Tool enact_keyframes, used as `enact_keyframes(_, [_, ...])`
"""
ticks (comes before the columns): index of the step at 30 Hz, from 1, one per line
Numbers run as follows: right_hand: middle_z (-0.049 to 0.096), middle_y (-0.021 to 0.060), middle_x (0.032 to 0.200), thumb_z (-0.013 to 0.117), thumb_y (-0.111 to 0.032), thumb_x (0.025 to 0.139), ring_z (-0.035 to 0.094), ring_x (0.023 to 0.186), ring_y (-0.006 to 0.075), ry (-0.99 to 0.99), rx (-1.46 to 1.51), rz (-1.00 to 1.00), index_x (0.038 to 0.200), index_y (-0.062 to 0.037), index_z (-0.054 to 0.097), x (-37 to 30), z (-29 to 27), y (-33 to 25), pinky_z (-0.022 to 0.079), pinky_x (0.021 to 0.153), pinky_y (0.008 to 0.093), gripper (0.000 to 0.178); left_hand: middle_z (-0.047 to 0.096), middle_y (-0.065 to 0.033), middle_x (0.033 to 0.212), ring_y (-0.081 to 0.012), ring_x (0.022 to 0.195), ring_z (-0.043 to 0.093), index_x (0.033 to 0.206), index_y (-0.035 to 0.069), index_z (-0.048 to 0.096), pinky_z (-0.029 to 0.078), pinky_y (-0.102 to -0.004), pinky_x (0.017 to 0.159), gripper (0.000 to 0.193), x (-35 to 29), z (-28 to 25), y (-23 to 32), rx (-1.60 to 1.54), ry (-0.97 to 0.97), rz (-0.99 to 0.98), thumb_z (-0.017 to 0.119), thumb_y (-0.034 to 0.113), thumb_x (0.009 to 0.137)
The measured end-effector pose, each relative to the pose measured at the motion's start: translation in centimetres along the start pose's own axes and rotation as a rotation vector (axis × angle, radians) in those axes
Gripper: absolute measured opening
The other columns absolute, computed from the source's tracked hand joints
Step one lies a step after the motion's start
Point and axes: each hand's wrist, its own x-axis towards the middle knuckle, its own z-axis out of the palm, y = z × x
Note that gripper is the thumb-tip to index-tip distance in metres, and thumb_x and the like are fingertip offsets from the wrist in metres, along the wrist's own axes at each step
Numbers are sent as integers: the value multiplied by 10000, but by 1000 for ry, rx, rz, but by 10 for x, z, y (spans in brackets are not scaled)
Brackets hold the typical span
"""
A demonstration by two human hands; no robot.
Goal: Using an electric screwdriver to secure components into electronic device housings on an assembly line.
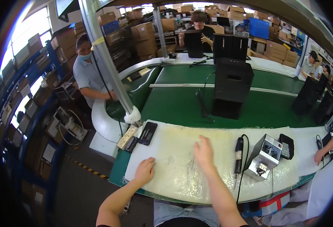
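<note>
My left hand [145, 171] rests on the left part of the plastic-covered white work mat [174, 151], its fingers lying loosely on the surface and nothing seen in them. Over the middle of the same mat my right hand [204, 152] reaches forward, fingers extended and holding nothing. A black electric screwdriver [238, 156] lies to its right, with a black cord running beside it. Farther right stands a silver screw feeder [263, 158], and a black tray [286, 146] of small metal pieces adjoins it. Beyond my left hand lies a black phone-like device [148, 133].
A black tower case [232, 89] with a loose cable [203, 104] stands on the green conveyor [174, 102]. A metal post [107, 56] rises beside a power strip [127, 137]. Co-workers are across the belt, at left and at right; one person's arm [331, 145] reaches in.
</note>
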Motion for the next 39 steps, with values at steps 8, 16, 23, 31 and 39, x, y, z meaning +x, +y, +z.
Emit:
enact_keyframes(8, [685,114,836,561,-176,928,668,725,243,-269,287,-186,1036,-15,637,-72,108,-19,528,670,346,209,606,-154,1147,-323,1126,561,996,3,612,431,-441,964,252,-2,2,-4,8,17,38,580,11,747])
enact_keyframes(16, [672,133,780,577,-197,902,653,675,245,-402,578,309,1024,-75,665,-72,114,-13,514,636,326,194,401,-226,1405,-378,1312,383,1301,34,471,305,-537,1066,506,18,-5,-4,-159,-593,777,534,183,821])
enact_keyframes(23, [677,119,765,567,-222,915,652,665,249,-491,408,226,1012,-86,668,-67,110,-32,509,611,342,195,354,-241,1437,-422,1304,367,1395,35,395,277,-526,1087,610,56,16,-16,-314,-811,1146,503,296,854])
enact_keyframes(31, [686,111,757,551,-244,923,671,679,258,-483,419,272,995,-83,672,-72,112,-32,519,621,352,214,408,-218,1400,-390,1272,406,1382,50,419,304,-501,1076,604,47,22,-13,-336,-778,1113,521,305,844])
enact_keyframes(39, [688,111,763,555,-250,921,670,682,252,-481,472,312,992,-86,675,-71,117,-30,519,625,353,216,451,-189,1367,-364,1242,439,1384,66,438,327,-477,1060,566,52,21,-13,-336,-739,1109,479,301,871])
